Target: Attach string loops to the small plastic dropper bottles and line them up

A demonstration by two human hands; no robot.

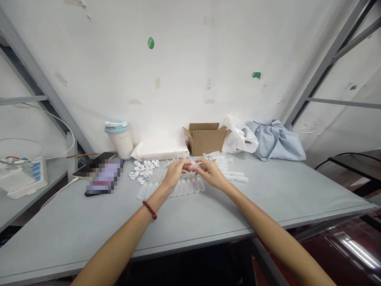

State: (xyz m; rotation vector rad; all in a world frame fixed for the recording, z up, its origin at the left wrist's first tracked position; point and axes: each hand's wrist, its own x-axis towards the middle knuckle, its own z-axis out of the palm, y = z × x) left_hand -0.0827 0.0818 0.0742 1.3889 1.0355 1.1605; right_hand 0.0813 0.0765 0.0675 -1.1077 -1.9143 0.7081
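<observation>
Your left hand (176,171), right hand (210,171) pinching a translucent piece (194,163) between them, pale tubes (189,186) nearer you, grey worktop (282,190).

Plastic pcs (145,173) wht, tbl (268,190) grey, box (206,143) brn, cup (122,143) cream w/ lt-blue lid (116,130), bracelet (149,209) dk red.
</observation>
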